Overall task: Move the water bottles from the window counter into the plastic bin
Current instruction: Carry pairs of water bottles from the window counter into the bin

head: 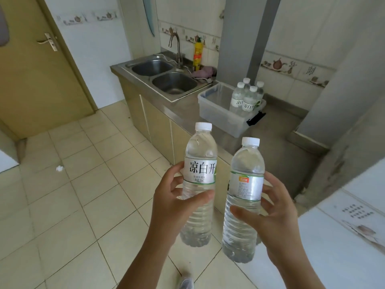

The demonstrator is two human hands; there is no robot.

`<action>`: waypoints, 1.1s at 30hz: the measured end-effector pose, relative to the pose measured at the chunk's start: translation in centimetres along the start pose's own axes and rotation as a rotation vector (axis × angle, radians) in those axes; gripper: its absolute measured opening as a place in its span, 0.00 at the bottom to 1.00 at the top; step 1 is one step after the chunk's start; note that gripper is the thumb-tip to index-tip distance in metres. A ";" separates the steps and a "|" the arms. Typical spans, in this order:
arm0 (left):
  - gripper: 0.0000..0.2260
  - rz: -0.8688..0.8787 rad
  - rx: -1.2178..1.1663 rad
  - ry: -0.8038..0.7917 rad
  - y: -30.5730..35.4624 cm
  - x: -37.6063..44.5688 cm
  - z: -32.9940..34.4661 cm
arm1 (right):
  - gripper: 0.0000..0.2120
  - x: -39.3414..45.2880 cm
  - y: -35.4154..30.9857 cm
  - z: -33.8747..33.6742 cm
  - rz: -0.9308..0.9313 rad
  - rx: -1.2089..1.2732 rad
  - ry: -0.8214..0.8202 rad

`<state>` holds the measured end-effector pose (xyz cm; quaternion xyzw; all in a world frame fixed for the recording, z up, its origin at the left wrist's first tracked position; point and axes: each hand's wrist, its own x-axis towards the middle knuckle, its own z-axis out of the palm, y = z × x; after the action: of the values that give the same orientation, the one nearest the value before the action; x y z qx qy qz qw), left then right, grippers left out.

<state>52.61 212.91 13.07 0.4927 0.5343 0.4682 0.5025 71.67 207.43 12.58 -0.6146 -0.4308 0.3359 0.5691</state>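
I hold two clear water bottles with white caps upright in front of me, above the floor. My left hand (173, 203) grips the left bottle (199, 163) around its lower half. My right hand (268, 211) grips the right bottle (245, 180) the same way. Ahead, on the steel counter, stands a clear plastic bin (216, 115) with a black latch. Several more water bottles (248, 97) stand upright in the bin's far right corner. The bin's left part holds nothing.
A double steel sink (164, 76) with a tap lies left of the bin, with a yellow bottle (197, 54) and a pink cloth (203, 71) behind it. A wooden door (35, 65) is at left. A tiled wall corner (341, 222) juts in at right. A paper scrap (59, 168) lies on the floor.
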 end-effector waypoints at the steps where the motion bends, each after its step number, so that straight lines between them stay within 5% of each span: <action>1: 0.33 0.003 0.005 -0.018 0.4 2.1 0.0 | 0.40 1.5 0.0 0.7 0.001 0.001 0.022; 19: 0.36 -0.046 0.015 -0.164 1.5 31.5 10.8 | 0.43 29.9 3.7 3.9 0.059 0.054 0.164; 33: 0.37 0.099 0.084 -0.353 2.1 51.0 17.2 | 0.44 47.7 5.3 7.9 0.066 0.061 0.241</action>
<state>69.44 264.06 10.34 0.6132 0.4321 0.3760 0.5439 84.50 254.24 9.99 -0.6467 -0.3284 0.2909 0.6240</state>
